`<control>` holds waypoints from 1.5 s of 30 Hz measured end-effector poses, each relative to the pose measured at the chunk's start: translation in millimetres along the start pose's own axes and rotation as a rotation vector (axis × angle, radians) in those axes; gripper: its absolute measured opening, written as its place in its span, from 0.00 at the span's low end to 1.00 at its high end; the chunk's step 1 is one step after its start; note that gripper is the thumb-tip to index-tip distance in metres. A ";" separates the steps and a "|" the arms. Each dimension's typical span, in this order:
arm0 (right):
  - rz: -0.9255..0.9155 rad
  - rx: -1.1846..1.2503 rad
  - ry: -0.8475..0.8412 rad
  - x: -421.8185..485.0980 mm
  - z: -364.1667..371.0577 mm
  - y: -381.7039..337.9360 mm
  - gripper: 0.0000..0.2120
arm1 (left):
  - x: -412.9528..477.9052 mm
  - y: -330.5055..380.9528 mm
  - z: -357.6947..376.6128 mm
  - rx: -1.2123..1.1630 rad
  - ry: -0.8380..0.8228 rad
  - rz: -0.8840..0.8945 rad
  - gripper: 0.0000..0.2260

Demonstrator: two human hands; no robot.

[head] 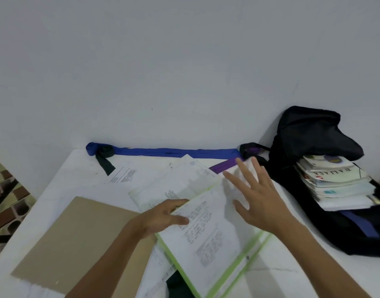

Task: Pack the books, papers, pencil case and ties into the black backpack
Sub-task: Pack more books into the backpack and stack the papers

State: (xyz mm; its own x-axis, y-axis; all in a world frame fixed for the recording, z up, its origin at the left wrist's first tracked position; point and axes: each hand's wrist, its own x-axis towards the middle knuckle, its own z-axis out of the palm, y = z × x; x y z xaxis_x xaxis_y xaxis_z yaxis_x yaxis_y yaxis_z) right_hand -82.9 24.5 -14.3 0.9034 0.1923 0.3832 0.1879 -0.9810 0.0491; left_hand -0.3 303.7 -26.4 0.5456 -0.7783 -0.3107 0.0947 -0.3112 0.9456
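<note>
My left hand pinches the left edge of a green-edged sheaf of printed papers in the middle of the white table. My right hand hovers with spread fingers over the sheaf's far right corner, where white pages lift. The black backpack lies open at the right, a stack of books in its mouth. Along the wall stretches a blue tie, rolled at its left end beside a black tie. A purple tie shows behind the papers.
A brown cardboard sheet lies at the front left, under my left forearm. Loose printed sheets spread beyond it. A white wall stands right behind the table. Patterned floor shows past the table's left edge.
</note>
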 end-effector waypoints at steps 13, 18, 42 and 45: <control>0.301 0.538 -0.607 -17.9 -4.7 69.9 0.26 | 37.3 18.0 12.2 -0.287 0.039 0.093 0.07; 0.139 0.436 -0.409 -10.3 -0.4 62.6 0.23 | 51.3 44.7 19.3 -0.227 -0.074 0.111 0.08; 1.259 0.844 -0.112 -130.5 49.4 125.8 0.11 | 133.7 -30.4 112.6 -0.258 0.213 -0.073 0.24; 1.272 0.624 -0.159 -141.5 54.4 121.5 0.20 | 137.5 -38.5 122.9 -0.166 0.206 -0.066 0.20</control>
State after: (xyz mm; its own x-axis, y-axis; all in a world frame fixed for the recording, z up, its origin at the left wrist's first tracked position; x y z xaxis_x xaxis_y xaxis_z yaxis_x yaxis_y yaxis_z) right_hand -166.9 -120.4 -112.7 0.6082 -0.7531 -0.2508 -0.6720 -0.3203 -0.6677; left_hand -31.3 141.6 -117.3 0.6902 -0.6262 -0.3626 0.2622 -0.2506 0.9319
